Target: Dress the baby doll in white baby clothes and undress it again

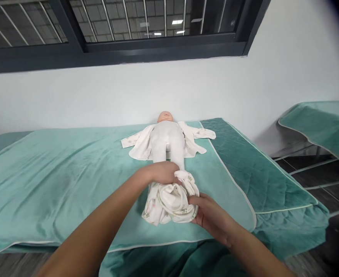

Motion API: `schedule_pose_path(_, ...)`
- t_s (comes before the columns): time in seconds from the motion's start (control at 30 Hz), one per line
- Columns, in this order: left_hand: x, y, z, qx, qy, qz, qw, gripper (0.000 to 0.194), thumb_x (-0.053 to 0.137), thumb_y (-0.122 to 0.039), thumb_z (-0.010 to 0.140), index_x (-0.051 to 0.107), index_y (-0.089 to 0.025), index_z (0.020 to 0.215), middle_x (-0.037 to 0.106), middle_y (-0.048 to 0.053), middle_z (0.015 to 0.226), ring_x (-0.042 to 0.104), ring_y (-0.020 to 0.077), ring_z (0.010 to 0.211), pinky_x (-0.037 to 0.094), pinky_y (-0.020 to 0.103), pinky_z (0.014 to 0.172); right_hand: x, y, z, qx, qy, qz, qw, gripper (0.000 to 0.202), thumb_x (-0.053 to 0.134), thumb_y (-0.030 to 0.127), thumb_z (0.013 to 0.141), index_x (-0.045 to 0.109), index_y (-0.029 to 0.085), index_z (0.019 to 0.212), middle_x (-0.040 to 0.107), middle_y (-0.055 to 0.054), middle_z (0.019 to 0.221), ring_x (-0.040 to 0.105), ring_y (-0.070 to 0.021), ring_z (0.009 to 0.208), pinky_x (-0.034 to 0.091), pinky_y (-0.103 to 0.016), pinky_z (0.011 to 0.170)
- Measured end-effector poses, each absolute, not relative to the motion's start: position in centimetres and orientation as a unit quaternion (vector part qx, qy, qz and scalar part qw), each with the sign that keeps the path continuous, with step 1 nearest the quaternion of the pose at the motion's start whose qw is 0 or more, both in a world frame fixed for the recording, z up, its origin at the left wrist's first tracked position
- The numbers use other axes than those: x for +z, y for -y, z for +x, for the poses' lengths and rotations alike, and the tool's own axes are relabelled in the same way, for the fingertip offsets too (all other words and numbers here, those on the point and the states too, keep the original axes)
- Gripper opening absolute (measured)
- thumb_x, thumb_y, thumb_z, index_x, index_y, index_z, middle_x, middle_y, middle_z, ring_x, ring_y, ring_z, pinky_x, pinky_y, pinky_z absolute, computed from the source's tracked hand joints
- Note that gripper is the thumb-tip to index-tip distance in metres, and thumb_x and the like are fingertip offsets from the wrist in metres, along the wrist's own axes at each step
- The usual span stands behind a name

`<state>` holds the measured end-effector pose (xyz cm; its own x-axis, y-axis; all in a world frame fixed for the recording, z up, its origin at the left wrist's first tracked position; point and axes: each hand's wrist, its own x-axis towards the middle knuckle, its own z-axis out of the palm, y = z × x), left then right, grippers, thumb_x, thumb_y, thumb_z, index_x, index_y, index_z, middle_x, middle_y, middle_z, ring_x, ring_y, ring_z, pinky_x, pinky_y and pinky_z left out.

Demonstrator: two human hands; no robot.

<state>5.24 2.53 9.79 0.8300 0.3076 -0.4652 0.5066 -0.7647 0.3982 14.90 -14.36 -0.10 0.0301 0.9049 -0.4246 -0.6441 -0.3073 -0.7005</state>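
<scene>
A baby doll (167,134) with a white cloth body lies on its back, legs toward me. Its arms appear to be in the sleeves of an open white baby shirt (195,148), spread out under its body. Around the lower ends of the legs is a bunched white baby garment (172,200) with a small print; whether the feet are inside it is hidden. My left hand (164,172) reaches across the lower legs, its bent fingers at the garment's upper edge and partly covered. From the right, my right hand (208,213) pinches the gathered cloth between thumb and fingers.
A light green sheet (71,173) covers the bed, over a darker green quilted cover (253,173). Behind stands a white wall (114,96) below a dark-framed, barred window (158,48). Another green-covered surface (325,123) is at the right, near metal rails (314,167).
</scene>
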Motion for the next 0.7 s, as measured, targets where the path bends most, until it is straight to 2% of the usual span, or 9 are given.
schedule_pose_path(0.2, 9.0, -2.4, 4.4, -0.139, -0.261, 0.902, 0.316, 0.035, 0.059, -0.051, 0.078, 0.064, -0.021, 0.095, 0.070, 0.003, 0.102, 0.065, 0.0216, 0.088, 0.043, 0.028, 0.067, -0.8, 13.8, 14.4, 0.648, 0.141, -0.468, 0.584, 0.045, 0.061, 0.012, 0.066, 0.068, 0.013, 0.111, 0.075, -0.006, 0.095, 0.069, -0.0210, 0.084, 0.054, -0.029, 0.072)
schedule_pose_path(0.4, 9.2, -1.9, 4.2, -0.093, -0.273, 0.863, 0.414, 0.038, 0.060, -0.056, 0.077, 0.064, -0.023, 0.095, 0.070, 0.001, 0.099, 0.063, 0.0215, 0.089, 0.043, 0.026, 0.066, -2.2, 13.3, 15.2, 0.671, 0.130, -0.401, 0.610, 0.043, 0.058, 0.016, 0.069, 0.068, 0.017, 0.111, 0.074, -0.004, 0.092, 0.064, -0.0172, 0.071, 0.048, -0.025, 0.061)
schedule_pose_path(0.47, 9.8, -2.0, 3.9, -0.085, -0.265, 0.844, 0.459, 0.040, 0.061, -0.058, 0.078, 0.064, -0.023, 0.097, 0.069, 0.002, 0.101, 0.062, 0.0215, 0.092, 0.044, 0.026, 0.068, -2.4, 13.1, 15.6, 0.659, 0.153, -0.401, 0.618, 0.042, 0.059, 0.018, 0.070, 0.068, 0.017, 0.111, 0.074, -0.003, 0.091, 0.064, -0.0178, 0.071, 0.048, -0.026, 0.062)
schedule_pose_path(0.6, 10.7, -2.5, 2.9, -0.075, -0.203, 0.795, 0.566, 0.038, 0.069, -0.045, 0.077, 0.065, -0.021, 0.106, 0.066, 0.005, 0.110, 0.061, 0.0207, 0.102, 0.047, 0.029, 0.081, -2.5, 12.9, 16.3, 0.625, 0.194, -0.386, 0.650, 0.040, 0.064, 0.021, 0.074, 0.068, 0.018, 0.114, 0.074, -0.005, 0.098, 0.065, -0.0208, 0.085, 0.048, -0.028, 0.072)
schedule_pose_path(0.7, 10.6, -2.9, 2.2, -0.078, -0.169, 0.759, 0.624, 0.044, 0.075, -0.032, 0.071, 0.064, -0.020, 0.112, 0.065, 0.006, 0.117, 0.060, 0.0210, 0.107, 0.047, 0.033, 0.088, -2.4, 12.6, 16.3, 0.610, 0.208, -0.390, 0.658, 0.037, 0.068, 0.026, 0.077, 0.069, 0.019, 0.114, 0.074, -0.005, 0.100, 0.065, -0.0207, 0.089, 0.048, -0.029, 0.076)
